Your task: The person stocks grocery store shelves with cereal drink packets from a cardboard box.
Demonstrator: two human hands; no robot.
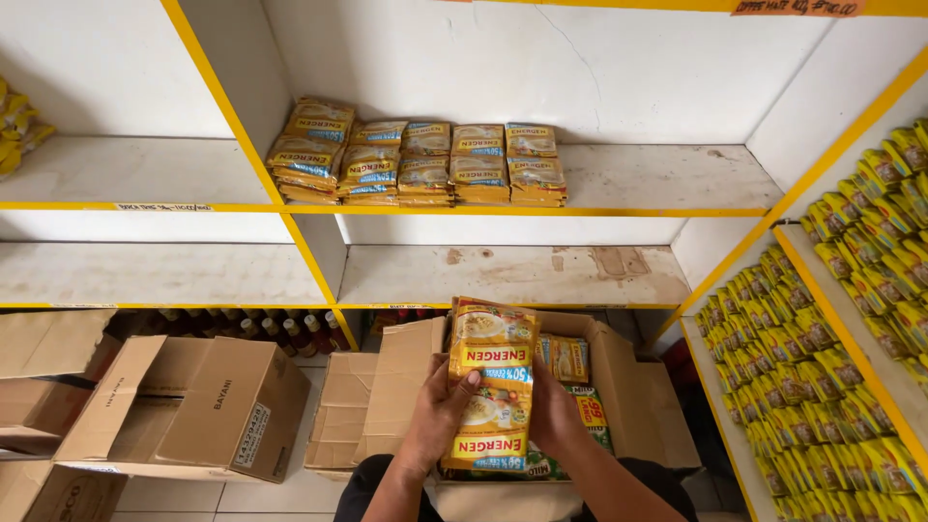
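Note:
Both my hands hold a stack of yellow sachet packets upright above an open cardboard box. My left hand grips the stack's left edge, thumb on its front. My right hand clasps the right edge from behind. Inside the box lie more yellow and green packets. On the white shelf above, several piles of the same yellow packets sit side by side at its left half.
A second open cardboard box lies on its side to the left, with more cartons around it. Bottles stand under the lowest shelf. The right-hand shelves carry rows of yellow sachets. The shelf edges are yellow.

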